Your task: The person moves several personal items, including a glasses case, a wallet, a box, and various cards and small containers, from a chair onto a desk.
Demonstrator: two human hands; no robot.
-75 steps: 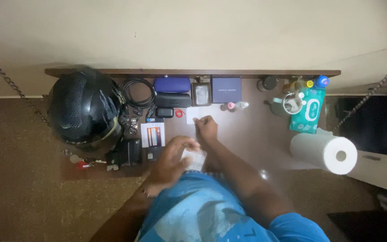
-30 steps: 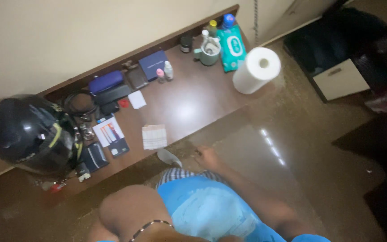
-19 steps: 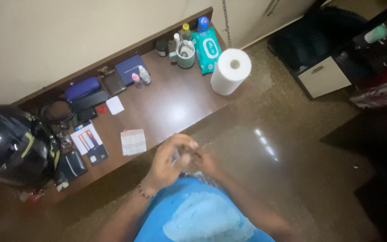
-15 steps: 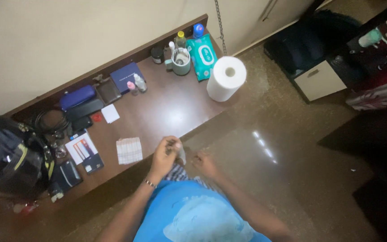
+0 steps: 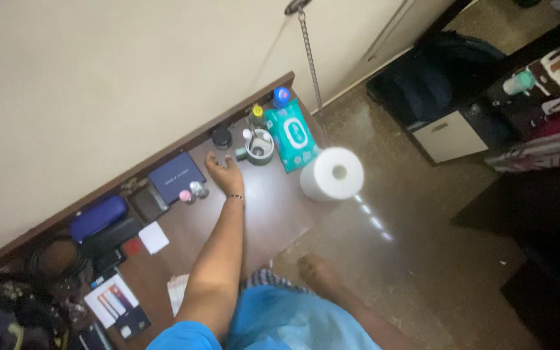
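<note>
1. The left hand [image 5: 223, 172] is stretched out over the brown desk [image 5: 273, 207], near its back edge. The fingers are loosely spread and curled and grip nothing. A thin bracelet circles the wrist.
2. Just right of the fingertips stands a grey cup [image 5: 260, 146] with small items in it. Just left of the hand lies a dark blue case [image 5: 176, 177], with two small bottles [image 5: 190, 192] at its front edge.
3. Along the back edge toward the right corner are a dark round jar [image 5: 221, 137], a yellow-capped bottle [image 5: 256, 115], a blue-capped bottle [image 5: 280, 97] and a teal pack of wipes [image 5: 293, 134].
4. A white paper roll [image 5: 332, 173] sits at the desk's right front corner, at the rim. The stretch of desk between the forearm and the roll is bare.
5. The right hand [image 5: 317, 274] hangs low beyond the front edge, above the glossy floor. Whether it is open or closed cannot be told.
6. Toward the left end lie a blue pouch [image 5: 98, 217], a white note [image 5: 153, 237] and a printed card [image 5: 112, 300].
7. A cream wall backs the desk, and a chain [image 5: 311, 68] hangs before it.
</note>
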